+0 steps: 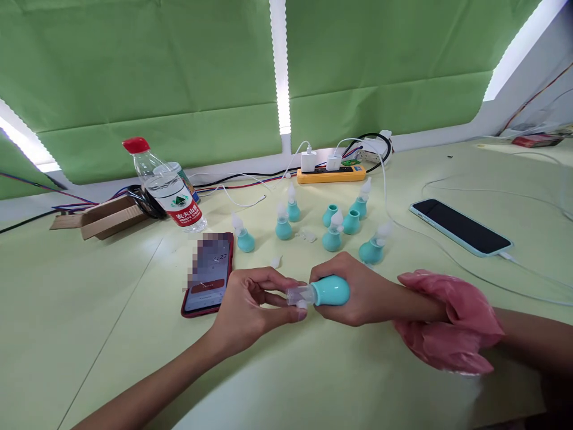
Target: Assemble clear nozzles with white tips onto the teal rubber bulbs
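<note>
My right hand is wrapped around a teal rubber bulb lying sideways just above the table. My left hand pinches the clear plastic tip at the bulb's mouth with thumb and fingers. Behind my hands stand several more teal bulbs, most with whitish tips on them, two without. A loose clear tip lies on the table near them. A pink plastic bag is bunched around my right wrist.
A phone in a red case lies left of my hands, screen lit. A water bottle and cardboard box sit at the back left. A yellow power strip with chargers lies at the back. Another phone charges at right.
</note>
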`<state>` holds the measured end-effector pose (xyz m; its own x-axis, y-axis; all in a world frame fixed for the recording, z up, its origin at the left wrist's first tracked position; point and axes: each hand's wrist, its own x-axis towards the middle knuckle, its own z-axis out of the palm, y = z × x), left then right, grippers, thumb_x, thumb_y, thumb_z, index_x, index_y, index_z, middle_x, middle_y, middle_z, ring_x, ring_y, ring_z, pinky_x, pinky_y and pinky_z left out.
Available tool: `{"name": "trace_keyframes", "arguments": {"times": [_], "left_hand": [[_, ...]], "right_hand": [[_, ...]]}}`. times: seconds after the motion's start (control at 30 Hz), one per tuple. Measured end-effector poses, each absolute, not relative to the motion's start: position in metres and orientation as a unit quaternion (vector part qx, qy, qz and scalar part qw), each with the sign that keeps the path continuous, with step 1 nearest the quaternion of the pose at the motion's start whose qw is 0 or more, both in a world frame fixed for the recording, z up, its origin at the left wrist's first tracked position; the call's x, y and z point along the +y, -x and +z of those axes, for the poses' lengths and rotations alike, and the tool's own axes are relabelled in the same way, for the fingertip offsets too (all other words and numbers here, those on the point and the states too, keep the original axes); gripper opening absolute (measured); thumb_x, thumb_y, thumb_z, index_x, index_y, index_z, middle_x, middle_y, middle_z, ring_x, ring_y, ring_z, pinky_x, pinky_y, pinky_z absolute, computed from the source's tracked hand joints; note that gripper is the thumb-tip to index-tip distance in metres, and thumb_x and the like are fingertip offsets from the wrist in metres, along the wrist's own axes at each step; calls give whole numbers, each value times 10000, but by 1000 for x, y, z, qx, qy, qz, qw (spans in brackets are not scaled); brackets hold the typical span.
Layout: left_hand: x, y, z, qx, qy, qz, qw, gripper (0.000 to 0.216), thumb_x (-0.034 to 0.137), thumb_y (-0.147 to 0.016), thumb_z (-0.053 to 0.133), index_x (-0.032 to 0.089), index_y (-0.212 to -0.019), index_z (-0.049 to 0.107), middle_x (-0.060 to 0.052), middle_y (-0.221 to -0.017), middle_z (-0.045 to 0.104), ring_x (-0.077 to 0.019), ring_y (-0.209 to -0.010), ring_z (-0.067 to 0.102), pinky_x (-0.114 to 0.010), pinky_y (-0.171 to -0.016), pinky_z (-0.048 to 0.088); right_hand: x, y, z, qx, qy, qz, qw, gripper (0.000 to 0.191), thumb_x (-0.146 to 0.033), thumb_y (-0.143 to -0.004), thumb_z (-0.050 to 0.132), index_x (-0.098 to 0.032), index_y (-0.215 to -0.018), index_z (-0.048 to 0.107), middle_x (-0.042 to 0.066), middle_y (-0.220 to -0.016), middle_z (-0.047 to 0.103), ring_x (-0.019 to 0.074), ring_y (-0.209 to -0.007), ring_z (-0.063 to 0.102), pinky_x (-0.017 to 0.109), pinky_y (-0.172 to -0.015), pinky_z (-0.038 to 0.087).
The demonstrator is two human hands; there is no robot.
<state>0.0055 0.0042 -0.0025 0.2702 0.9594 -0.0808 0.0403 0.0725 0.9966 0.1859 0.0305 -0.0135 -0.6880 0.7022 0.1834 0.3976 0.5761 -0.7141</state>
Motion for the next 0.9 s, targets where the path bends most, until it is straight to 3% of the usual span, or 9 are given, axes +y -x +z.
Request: {"name": "trace_keyframes", "arguments": {"times": [0.3,0.47,0.67,0.73,0.83,0.9], "left_hand": [[-1,-5,-5,443,-599,401,534,168,121,-519,702,154,-673,644,-49,-776,673,-213,-759,624,-316,-684,539],[0,-4,-9,418,-600,424,534,238,127,-523,711,157,-751,652,-62,-831,666,-214,-787,613,-321,-721,515],[9,-4,-18,387,-558,409,610,318,339,-745,528,146,-989,596,-111,-1090,564,-235,-967,536,-358,-822,443],[16,0,-19,396,-621,410,538,354,372,-759,498,154,-1026,576,-110,-1080,565,-233,-968,528,-368,-824,434],[28,9,-25,451,-771,382,237,335,344,-745,525,198,-1044,557,-92,-1119,533,-233,-1011,470,-401,-853,400],[36,12,-35,474,-833,282,48,302,325,-766,493,199,-1034,550,-100,-1135,508,-249,-1011,438,-436,-821,404]], "right_hand": [[33,-183,-17,-759,343,524,177,76,-189,-585,556,-135,-584,503,-52,-502,375,50,-470,347,166,-415,287],[30,-180,-15,-705,342,595,179,101,-210,-586,587,-133,-585,522,-45,-514,418,58,-493,380,176,-445,306],[26,-173,-17,-632,311,664,250,159,-251,-639,591,-130,-665,491,-31,-559,437,49,-474,386,176,-422,302],[30,-174,-17,-612,310,666,294,206,-302,-662,590,-128,-697,486,-32,-554,429,46,-456,380,173,-399,296],[39,-178,-16,-585,304,664,353,260,-391,-736,508,-136,-775,478,-32,-539,438,53,-423,395,181,-381,319],[43,-181,-15,-589,302,660,355,277,-415,-776,446,-142,-817,473,-31,-527,445,60,-403,407,192,-381,342]]}}
